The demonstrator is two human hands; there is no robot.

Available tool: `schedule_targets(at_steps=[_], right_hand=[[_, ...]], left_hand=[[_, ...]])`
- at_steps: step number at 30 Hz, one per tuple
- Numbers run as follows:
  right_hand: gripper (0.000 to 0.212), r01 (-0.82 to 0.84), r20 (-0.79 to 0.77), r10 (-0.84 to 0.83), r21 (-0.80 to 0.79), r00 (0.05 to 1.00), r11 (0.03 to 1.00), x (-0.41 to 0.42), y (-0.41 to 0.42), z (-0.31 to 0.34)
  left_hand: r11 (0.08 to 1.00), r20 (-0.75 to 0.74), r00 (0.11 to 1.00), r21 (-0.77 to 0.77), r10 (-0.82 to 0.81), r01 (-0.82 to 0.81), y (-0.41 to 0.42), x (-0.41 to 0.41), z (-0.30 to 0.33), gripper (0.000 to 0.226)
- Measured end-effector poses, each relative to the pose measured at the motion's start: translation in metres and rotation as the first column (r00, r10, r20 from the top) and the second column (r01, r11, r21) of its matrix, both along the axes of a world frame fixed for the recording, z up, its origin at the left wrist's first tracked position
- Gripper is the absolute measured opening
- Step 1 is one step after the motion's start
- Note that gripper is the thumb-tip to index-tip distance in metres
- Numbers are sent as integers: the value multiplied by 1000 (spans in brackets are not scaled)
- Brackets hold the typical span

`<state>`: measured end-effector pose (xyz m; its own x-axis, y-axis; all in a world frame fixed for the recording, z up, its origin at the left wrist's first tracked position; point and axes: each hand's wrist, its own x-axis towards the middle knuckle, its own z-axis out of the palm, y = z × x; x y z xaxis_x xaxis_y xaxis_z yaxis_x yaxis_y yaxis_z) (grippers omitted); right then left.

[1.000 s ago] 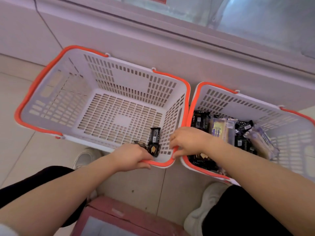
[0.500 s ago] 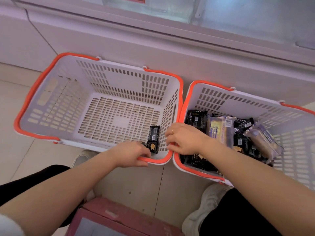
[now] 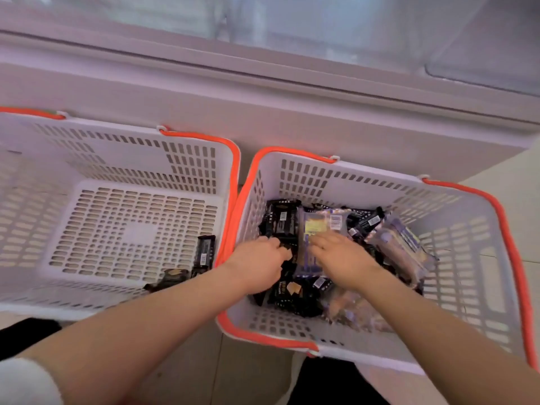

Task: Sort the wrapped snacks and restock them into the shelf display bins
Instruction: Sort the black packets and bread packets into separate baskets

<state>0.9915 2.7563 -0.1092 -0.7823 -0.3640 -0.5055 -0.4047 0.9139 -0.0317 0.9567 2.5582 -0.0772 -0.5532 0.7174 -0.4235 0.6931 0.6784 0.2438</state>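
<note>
Wrapped snacks (image 3: 330,229), black and clear packets, heaped in right basket (image 3: 482,229). Two black bars (image 3: 204,252) low in left basket (image 3: 117,159), against its right wall. Left hand (image 3: 260,264) curled around a black packet; right hand (image 3: 339,258) flat, fingers straight, pressing on clear packet. Floor (image 3: 251,372) beneath.

A pale chest freezer (image 3: 263,92) with a glass lid (image 3: 321,27) stands behind on a light tiled floor (image 3: 508,182), its front panel plain and unmarked.
</note>
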Motion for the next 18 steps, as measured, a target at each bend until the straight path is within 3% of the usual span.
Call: schedule_targets(at_steps=[5, 10, 15, 18], right_hand=[[50, -145, -40, 145, 17, 989, 989, -16, 3, -34], [43, -255, -103, 267, 114, 958, 960, -24, 25, -48], [27, -39, 15, 38, 96, 999, 995, 0, 72, -45], [17, 97, -7, -97, 86, 995, 992, 11, 85, -43]], left_hand=[[976, 55, 994, -204, 91, -78, 33, -23, -40, 36], [979, 96, 995, -204, 8, 12, 58, -36, -71, 44], [956, 67, 996, -282, -65, 82, 74, -30, -98, 51], [950, 35, 997, -303, -65, 72, 76, -30, -106, 49]])
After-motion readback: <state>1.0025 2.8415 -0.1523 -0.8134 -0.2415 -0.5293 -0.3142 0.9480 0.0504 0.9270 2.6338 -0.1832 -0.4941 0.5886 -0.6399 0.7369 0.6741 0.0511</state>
